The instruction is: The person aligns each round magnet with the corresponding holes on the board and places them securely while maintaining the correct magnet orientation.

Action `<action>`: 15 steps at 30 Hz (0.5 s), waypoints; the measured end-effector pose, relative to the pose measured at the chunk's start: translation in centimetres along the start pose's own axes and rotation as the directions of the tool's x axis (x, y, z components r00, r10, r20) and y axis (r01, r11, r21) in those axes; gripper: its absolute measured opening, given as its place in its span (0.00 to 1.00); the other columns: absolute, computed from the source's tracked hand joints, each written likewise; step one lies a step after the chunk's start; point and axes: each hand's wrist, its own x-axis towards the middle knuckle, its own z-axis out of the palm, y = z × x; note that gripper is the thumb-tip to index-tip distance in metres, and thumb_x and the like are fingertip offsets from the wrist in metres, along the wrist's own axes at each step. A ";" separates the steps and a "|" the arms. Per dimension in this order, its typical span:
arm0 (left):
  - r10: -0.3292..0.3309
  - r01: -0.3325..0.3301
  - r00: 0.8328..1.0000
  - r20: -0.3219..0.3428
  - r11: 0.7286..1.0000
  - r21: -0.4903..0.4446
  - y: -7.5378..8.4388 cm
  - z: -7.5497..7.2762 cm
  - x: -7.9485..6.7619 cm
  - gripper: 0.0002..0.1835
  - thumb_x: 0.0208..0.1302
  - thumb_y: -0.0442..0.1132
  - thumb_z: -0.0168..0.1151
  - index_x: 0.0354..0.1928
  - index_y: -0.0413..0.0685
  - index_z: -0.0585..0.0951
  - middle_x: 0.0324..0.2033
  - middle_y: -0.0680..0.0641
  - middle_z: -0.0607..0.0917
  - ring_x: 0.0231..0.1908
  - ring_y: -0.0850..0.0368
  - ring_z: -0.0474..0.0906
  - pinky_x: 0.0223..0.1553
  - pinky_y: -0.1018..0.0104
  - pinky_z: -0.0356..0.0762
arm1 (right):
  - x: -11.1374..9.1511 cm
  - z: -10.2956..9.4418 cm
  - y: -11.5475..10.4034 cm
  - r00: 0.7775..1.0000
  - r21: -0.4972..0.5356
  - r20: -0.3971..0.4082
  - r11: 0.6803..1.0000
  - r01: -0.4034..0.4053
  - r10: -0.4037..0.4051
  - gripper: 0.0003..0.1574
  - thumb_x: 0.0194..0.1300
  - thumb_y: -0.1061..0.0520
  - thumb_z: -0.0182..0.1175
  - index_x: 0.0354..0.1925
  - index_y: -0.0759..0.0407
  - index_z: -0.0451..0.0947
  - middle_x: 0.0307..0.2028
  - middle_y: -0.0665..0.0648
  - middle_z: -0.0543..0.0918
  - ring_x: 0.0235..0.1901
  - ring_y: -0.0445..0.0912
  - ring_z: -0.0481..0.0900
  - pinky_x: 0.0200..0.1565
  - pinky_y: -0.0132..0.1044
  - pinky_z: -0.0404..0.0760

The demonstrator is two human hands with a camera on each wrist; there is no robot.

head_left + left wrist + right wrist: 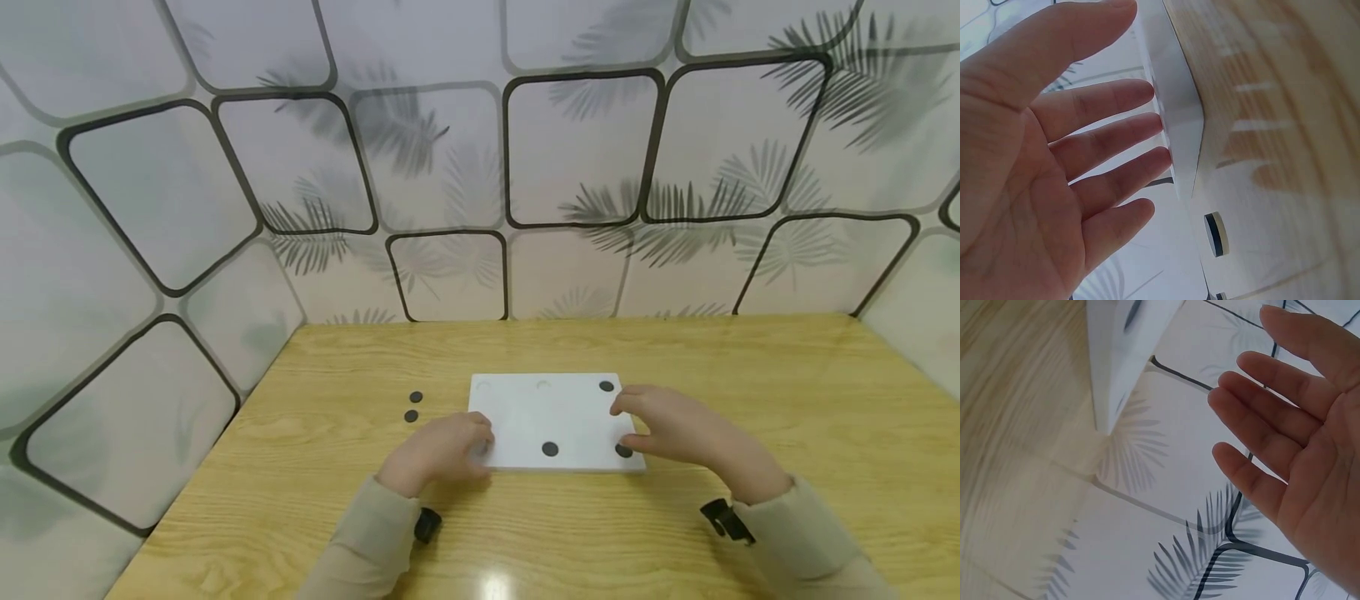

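Observation:
A white rectangular board [558,421] lies on the table. Three black discs sit on it: one at the far right corner [606,386], one at the near middle [550,448] and one at the near right corner [624,451]. Two shallow round recesses show along its far side. My left hand [442,450] is over the board's left edge, covering the near left corner; in the left wrist view its fingers extend loosely, with nothing seen between them. My right hand [671,429] hovers at the right edge, fingers relaxed; the right wrist view shows a bare palm.
Two more black discs, a farther one [416,397] and a nearer one [411,416], lie on the wooden table [360,367] left of the board. A patterned wall covering [450,167] rises behind the table and at its sides.

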 end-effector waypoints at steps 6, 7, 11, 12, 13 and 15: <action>0.003 -0.003 1.000 -0.001 1.000 0.004 0.1 0.0 0.0 0.15 0.48 0.46 0.66 0.37 0.47 0.80 0.42 0.52 0.77 0.40 0.60 0.73 0.41 0.69 0.72 | 0.0 0.3 0.4 0.997 0.021 0.061 0.999 -0.039 0.037 0.20 0.47 0.59 0.67 0.40 0.66 0.76 0.39 0.58 0.78 0.40 0.53 0.75 0.41 0.45 0.75; 0.003 -0.003 1.000 0.001 1.000 0.005 0.1 0.0 0.0 0.15 0.48 0.46 0.66 0.37 0.47 0.80 0.42 0.52 0.77 0.40 0.60 0.73 0.41 0.69 0.72 | 0.0 0.4 0.5 0.996 0.028 0.076 0.998 -0.049 0.047 0.22 0.47 0.58 0.67 0.41 0.67 0.76 0.40 0.59 0.78 0.42 0.54 0.75 0.43 0.46 0.74; -0.003 0.003 1.000 0.006 1.000 0.002 0.1 -0.1 0.0 0.15 0.48 0.46 0.66 0.38 0.47 0.80 0.42 0.52 0.76 0.40 0.60 0.73 0.41 0.68 0.72 | -0.1 0.8 0.8 0.986 0.043 0.144 0.995 -0.093 0.086 0.26 0.45 0.58 0.68 0.43 0.67 0.76 0.43 0.61 0.77 0.45 0.57 0.73 0.47 0.49 0.71; -0.005 0.005 1.000 0.008 1.000 0.001 0.1 -0.1 0.0 0.16 0.48 0.46 0.66 0.38 0.47 0.80 0.43 0.52 0.76 0.40 0.60 0.73 0.41 0.68 0.72 | -0.1 0.9 0.9 0.982 0.052 0.160 0.993 -0.105 0.096 0.26 0.45 0.58 0.68 0.44 0.67 0.75 0.44 0.62 0.77 0.46 0.57 0.73 0.48 0.49 0.71; -0.008 0.008 1.000 0.010 1.000 0.001 0.1 -0.1 0.0 0.16 0.49 0.46 0.66 0.38 0.47 0.80 0.43 0.52 0.76 0.41 0.60 0.73 0.42 0.68 0.72 | -0.1 1.0 1.0 0.980 0.061 0.172 0.992 -0.110 0.098 0.27 0.45 0.58 0.68 0.44 0.67 0.75 0.44 0.62 0.77 0.46 0.57 0.73 0.48 0.50 0.70; -0.007 0.007 1.000 0.012 1.000 0.004 0.1 -0.2 0.0 0.16 0.49 0.46 0.66 0.39 0.47 0.80 0.43 0.52 0.76 0.41 0.59 0.73 0.42 0.68 0.72 | -0.2 1.1 1.1 0.977 0.077 0.189 0.990 -0.115 0.098 0.27 0.44 0.58 0.68 0.44 0.67 0.75 0.44 0.62 0.77 0.46 0.57 0.73 0.48 0.50 0.70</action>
